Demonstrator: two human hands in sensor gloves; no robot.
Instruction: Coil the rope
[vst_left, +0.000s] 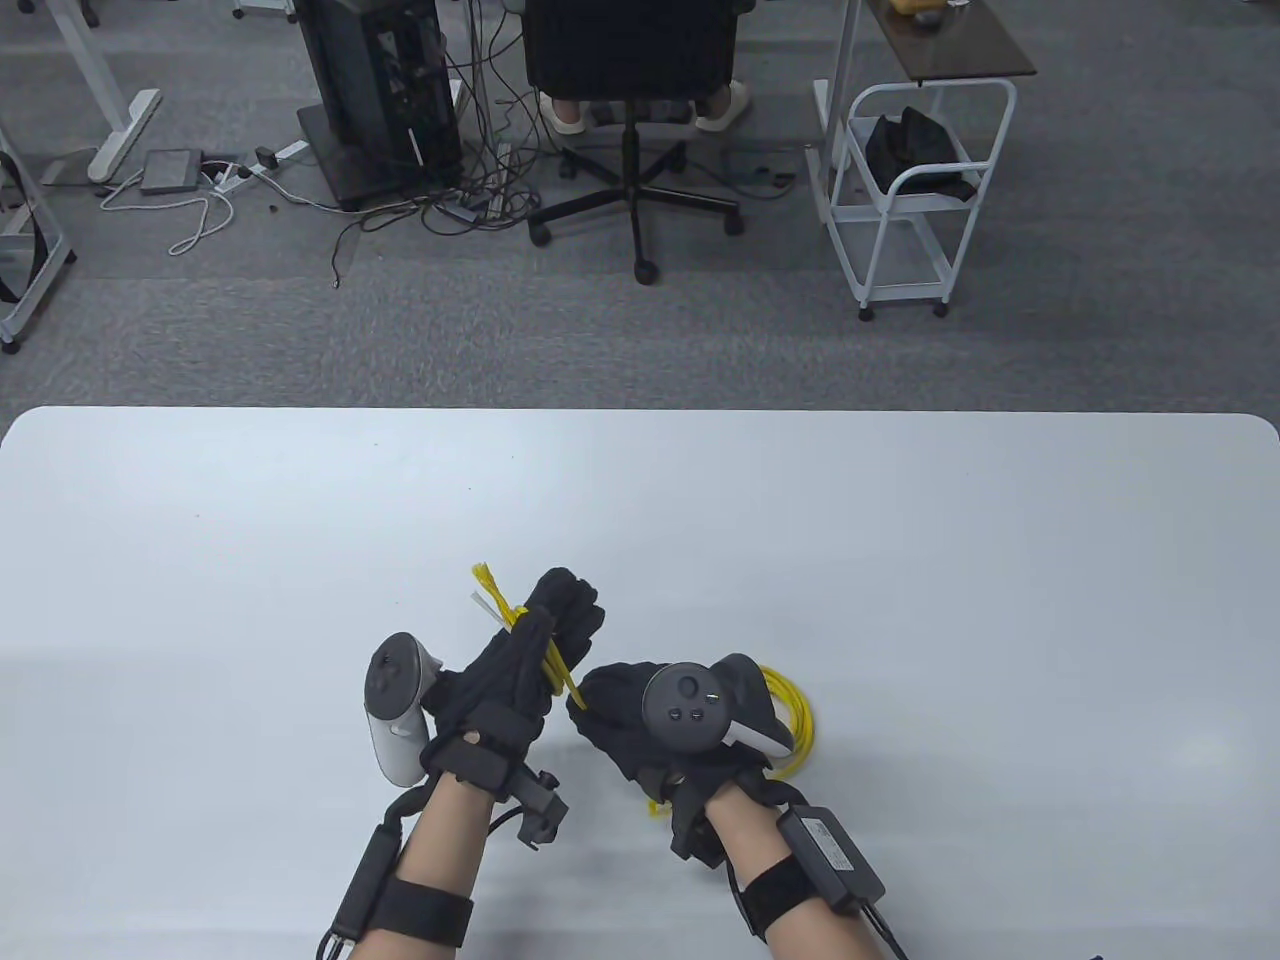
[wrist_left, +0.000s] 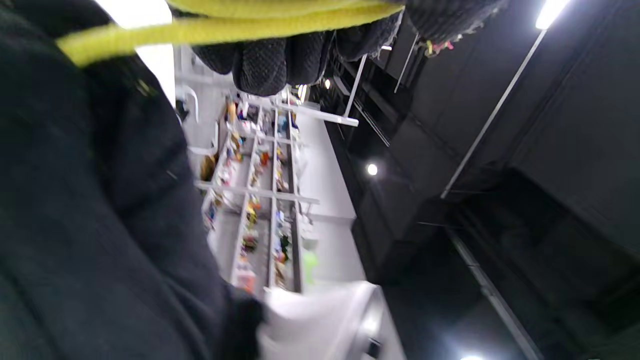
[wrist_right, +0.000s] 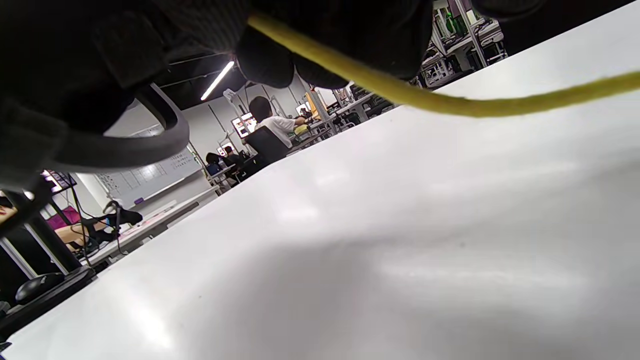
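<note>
A thin yellow rope lies partly looped on the white table, right of my right hand. My left hand is raised with its fingers curled around rope strands; the frayed rope ends stick out past its upper left side. In the left wrist view the rope crosses under the curled fingers. My right hand grips the rope just right of the left hand; a short piece hangs below its wrist. In the right wrist view the rope runs from the fingers out over the table.
The table's far edge runs across the middle of the table view. Beyond it on the carpet stand an office chair, a computer tower with cables and a white cart.
</note>
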